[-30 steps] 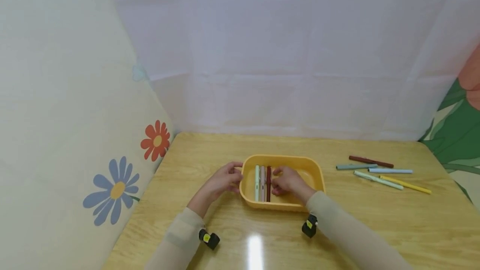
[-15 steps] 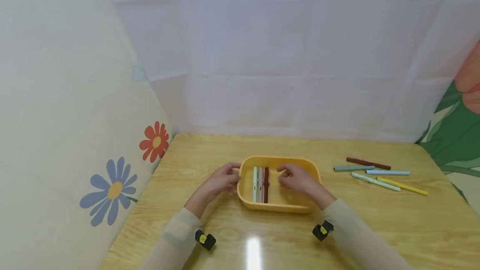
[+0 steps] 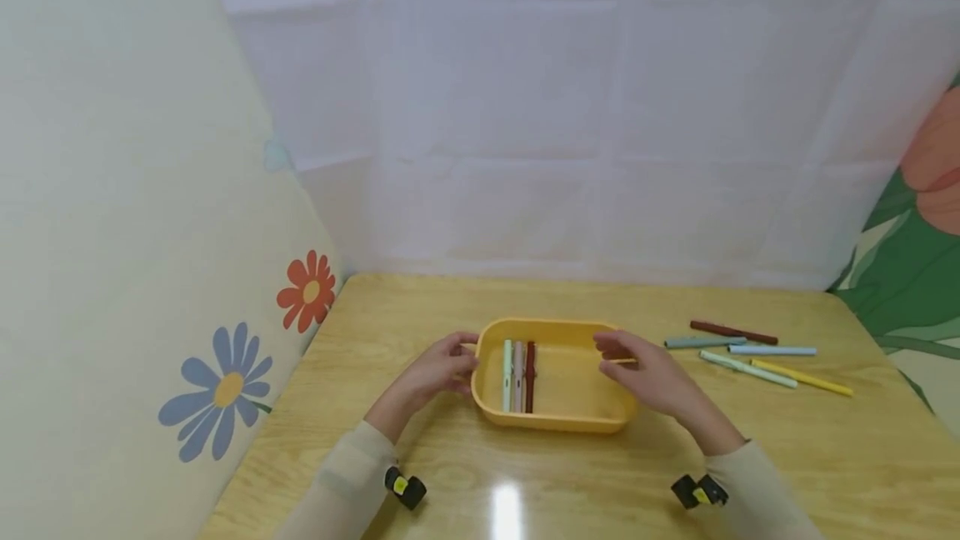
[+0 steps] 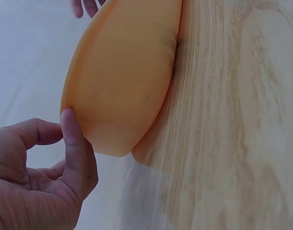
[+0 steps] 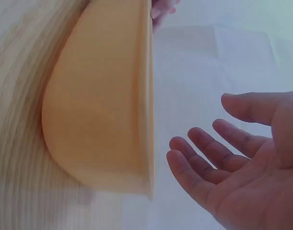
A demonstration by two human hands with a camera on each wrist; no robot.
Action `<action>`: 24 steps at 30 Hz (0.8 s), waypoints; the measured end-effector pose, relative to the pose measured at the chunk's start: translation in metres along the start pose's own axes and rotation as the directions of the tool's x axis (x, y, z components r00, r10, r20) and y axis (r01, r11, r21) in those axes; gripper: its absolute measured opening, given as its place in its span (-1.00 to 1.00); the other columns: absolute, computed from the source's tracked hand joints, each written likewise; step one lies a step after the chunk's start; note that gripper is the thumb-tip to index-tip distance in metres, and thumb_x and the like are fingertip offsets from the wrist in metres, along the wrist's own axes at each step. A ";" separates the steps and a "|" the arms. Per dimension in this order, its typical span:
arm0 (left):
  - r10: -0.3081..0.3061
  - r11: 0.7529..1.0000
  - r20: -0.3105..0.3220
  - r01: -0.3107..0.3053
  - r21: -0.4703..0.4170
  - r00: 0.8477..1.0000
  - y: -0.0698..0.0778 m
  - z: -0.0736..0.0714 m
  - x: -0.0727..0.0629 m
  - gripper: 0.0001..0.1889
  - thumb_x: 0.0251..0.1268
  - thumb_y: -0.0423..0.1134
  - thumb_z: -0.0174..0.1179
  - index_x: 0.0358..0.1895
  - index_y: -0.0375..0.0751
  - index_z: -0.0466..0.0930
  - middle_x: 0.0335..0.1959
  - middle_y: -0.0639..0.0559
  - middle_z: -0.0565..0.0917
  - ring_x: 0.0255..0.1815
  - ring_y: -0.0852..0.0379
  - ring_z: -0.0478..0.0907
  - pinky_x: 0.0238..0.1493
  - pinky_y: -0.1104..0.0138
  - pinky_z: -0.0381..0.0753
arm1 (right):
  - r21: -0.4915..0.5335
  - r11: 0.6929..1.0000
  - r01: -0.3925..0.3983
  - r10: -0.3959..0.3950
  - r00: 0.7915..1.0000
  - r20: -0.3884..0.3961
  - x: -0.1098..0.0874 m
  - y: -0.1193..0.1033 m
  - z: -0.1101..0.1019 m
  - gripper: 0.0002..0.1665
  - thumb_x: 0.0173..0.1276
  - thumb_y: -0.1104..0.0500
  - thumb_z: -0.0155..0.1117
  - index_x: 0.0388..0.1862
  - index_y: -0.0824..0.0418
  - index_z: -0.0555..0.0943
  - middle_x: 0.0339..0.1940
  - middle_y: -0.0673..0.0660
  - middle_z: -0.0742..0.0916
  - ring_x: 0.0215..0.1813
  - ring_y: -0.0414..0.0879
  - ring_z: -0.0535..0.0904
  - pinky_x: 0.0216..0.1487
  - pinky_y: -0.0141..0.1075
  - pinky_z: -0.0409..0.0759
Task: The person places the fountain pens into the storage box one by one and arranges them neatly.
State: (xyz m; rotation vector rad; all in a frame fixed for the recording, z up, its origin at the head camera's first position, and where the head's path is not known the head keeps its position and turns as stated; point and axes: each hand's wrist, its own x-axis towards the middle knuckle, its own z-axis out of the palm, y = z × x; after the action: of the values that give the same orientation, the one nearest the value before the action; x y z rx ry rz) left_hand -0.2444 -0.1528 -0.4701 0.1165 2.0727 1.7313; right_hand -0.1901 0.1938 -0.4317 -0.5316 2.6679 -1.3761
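A yellow plastic basket point(image 3: 558, 423) stands on the wooden table with three pens lying side by side at its left end. They are a pale green pen point(image 3: 507, 377), a pinkish-grey pen point(image 3: 518, 377) and a dark red pen point(image 3: 530, 377). My left hand point(image 3: 435, 373) touches the basket's left rim from outside, its fingers loosely bent; the left wrist view has a fingertip point(image 4: 69, 117) against the outer wall. Over the right end of the basket is my right hand point(image 3: 652, 373), holding nothing. In the right wrist view its fingers are spread and apart from the basket wall point(image 5: 98, 105).
Right of the basket, several loose pens lie on the table point(image 3: 450, 473): dark red point(image 3: 735, 332), grey-green point(image 3: 701, 342), light blue point(image 3: 772, 350), pale green point(image 3: 746, 368) and yellow point(image 3: 802, 377). A white cloth point(image 3: 480, 148) hangs behind the table's far edge.
My right hand has drawn away from beside the dark red pen in the basket and moved right to the basket's right rim, its fingers opening out. The left hand stays at the left rim.
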 end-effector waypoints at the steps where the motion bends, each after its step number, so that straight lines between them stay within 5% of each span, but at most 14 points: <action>1: 0.002 1.000 0.002 -0.002 0.005 1.000 0.000 0.000 0.000 -0.47 0.41 -0.38 0.08 0.41 -0.38 0.29 -0.12 -0.22 0.51 -0.24 0.02 0.59 -0.32 0.26 0.72 | 0.000 1.000 0.003 -0.003 1.000 -0.017 -0.003 0.002 -0.004 -0.47 0.55 0.16 0.17 0.41 0.34 0.43 0.31 0.33 0.59 0.29 0.23 0.54 0.25 0.06 0.58; 11: -0.008 1.000 -0.012 0.009 0.011 1.000 0.001 0.000 0.000 -0.46 0.39 -0.38 0.09 0.42 -0.37 0.29 -0.12 -0.20 0.51 -0.24 0.02 0.59 -0.31 0.25 0.72 | -0.077 0.997 0.022 -0.034 0.987 -0.158 -0.024 0.023 -0.039 -0.48 0.52 0.23 0.20 0.40 0.35 0.43 0.24 0.39 0.62 0.25 0.30 0.57 0.17 0.03 0.63; 24: -0.009 1.000 -0.010 0.009 0.011 1.000 0.002 0.000 -0.003 -0.46 0.41 -0.38 0.09 0.42 -0.37 0.29 -0.09 -0.24 0.51 -0.22 0.01 0.58 -0.27 0.24 0.72 | -0.230 0.972 -0.050 0.008 0.984 -0.181 -0.047 0.051 -0.062 -0.39 0.53 0.20 0.19 0.45 0.44 0.34 0.33 0.49 0.52 0.28 0.40 0.49 0.19 0.19 0.57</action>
State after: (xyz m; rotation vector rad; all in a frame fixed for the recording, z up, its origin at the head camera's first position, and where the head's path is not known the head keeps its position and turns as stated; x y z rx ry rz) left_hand -0.2424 -0.1532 -0.4679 0.1022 2.0871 1.7186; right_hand -0.1746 0.2848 -0.4400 -0.4027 2.9920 -1.1589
